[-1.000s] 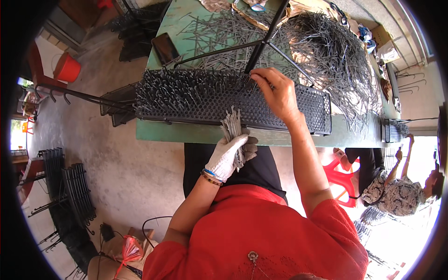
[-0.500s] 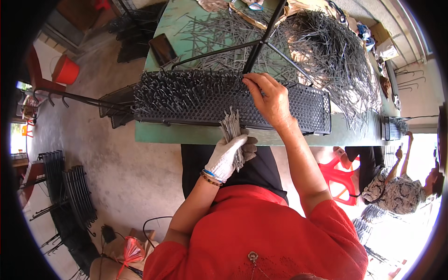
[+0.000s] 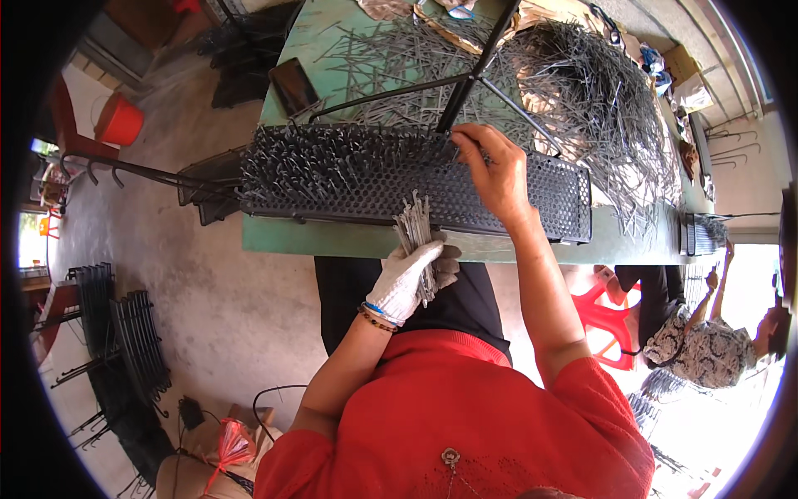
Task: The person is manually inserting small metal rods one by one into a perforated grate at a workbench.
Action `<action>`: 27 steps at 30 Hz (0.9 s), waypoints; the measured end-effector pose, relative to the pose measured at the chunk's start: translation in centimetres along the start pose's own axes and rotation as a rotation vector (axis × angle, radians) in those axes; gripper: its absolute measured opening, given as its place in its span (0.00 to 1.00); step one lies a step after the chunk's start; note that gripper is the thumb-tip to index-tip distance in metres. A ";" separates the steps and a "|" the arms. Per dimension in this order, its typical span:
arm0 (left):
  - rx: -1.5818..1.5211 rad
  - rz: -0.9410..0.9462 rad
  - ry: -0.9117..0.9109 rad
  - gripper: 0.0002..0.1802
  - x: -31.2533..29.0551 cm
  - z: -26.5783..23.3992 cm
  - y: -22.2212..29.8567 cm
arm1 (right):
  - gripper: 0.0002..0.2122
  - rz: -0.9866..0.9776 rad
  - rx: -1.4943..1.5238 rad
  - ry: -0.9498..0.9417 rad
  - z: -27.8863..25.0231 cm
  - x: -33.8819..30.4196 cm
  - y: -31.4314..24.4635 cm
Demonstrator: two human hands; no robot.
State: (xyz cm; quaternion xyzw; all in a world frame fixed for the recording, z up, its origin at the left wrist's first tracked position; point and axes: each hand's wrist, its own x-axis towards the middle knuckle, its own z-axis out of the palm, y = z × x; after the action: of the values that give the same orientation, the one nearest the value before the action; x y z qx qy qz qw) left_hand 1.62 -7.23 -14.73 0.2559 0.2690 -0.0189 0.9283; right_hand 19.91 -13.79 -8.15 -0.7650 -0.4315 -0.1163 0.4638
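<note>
A long black perforated panel (image 3: 553,204) lies along the near edge of the green table. Dark, thin strips (image 3: 324,166) stand up crowded together through its left and middle holes, while its right part is bare mesh. My left hand (image 3: 406,279), in a white knitted glove, is closed around a bundle of thin grey metal strips (image 3: 412,218) below the panel's near edge. At the panel's far side, my bare right hand (image 3: 500,170) has its thumb and forefinger pinched together beside the last strips. Whatever they pinch is too small to make out.
Loose grey strips (image 3: 391,62) cover the green table (image 3: 332,241), with a dense heap (image 3: 590,91) at the right. A black branching metal frame (image 3: 474,76) rises behind the panel. Another person (image 3: 706,345) works at the far right near a red stool (image 3: 603,320). Black racks (image 3: 137,349) stand left.
My right hand has shifted a little to the right along the panel's far side. My left hand keeps its bundle in nearly the same place.
</note>
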 end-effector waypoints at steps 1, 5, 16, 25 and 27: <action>0.001 -0.006 0.009 0.12 0.0 0.1 0.0 | 0.06 -0.008 0.035 -0.027 0.0 0.2 -0.1; 0.015 -0.001 0.013 0.12 0.0 0.1 0.1 | 0.06 -0.033 0.063 -0.094 -0.1 0.8 0.3; -0.022 0.001 -0.018 0.13 0.1 -0.1 -0.1 | 0.06 0.016 -0.025 -0.007 0.6 -0.8 -0.3; -0.019 -0.005 -0.007 0.13 0.0 -0.1 -0.1 | 0.06 0.010 0.002 -0.024 0.9 -0.9 -0.4; -0.013 0.002 -0.020 0.13 0.1 -0.2 -0.1 | 0.06 -0.035 -0.016 -0.019 1.1 -0.9 -0.4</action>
State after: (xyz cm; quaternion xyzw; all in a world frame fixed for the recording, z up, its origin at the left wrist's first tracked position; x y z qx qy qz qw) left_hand 1.57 -7.26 -14.93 0.2500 0.2595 -0.0191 0.9326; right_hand 18.88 -13.34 -8.99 -0.7619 -0.4484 -0.1206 0.4515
